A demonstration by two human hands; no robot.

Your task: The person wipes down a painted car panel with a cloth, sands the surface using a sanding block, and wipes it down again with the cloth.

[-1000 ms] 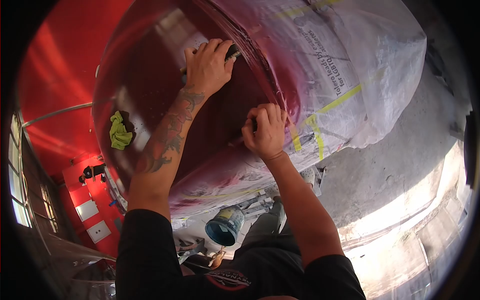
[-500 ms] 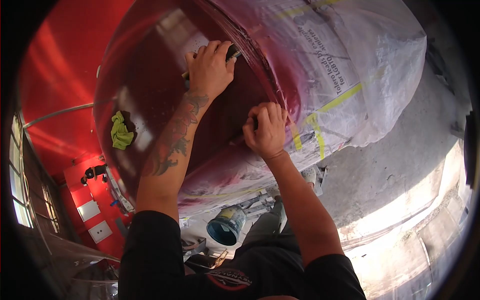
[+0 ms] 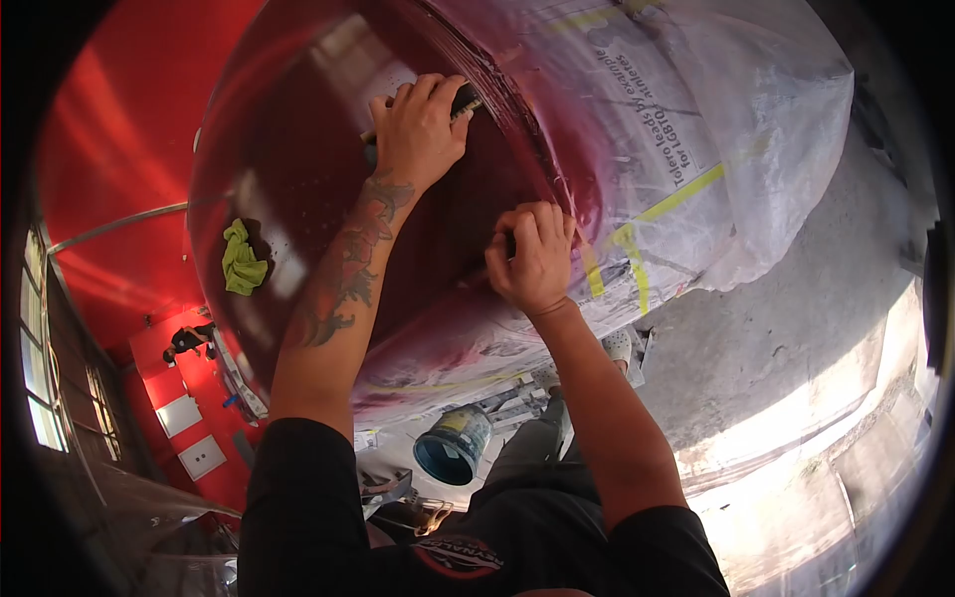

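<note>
My left hand [image 3: 423, 129] is closed over a dark sanding block [image 3: 465, 100] with a paler edge, pressed on a glossy dark red car panel [image 3: 398, 269]. Much of the block is hidden under the palm. Down and to the right, my right hand [image 3: 532, 257] is curled at the panel's edge, beside the masking plastic [image 3: 776, 109]. Something small and dark shows between its fingers, but I cannot make it out. A crumpled lime-green cloth [image 3: 242, 261] lies on the panel, left of my left forearm.
Yellow tape [image 3: 681, 194] and printed newspaper [image 3: 647, 109] cover the area right of the panel. A blue bucket [image 3: 453, 446] is on the floor near my legs. Another person [image 3: 187, 341] is at the far left, near a red surface. Concrete floor [image 3: 766, 308] extends to the right.
My left hand and the block have shifted very slightly upward on the panel. The right hand stays almost where it was. The person in the background has changed posture slightly.
</note>
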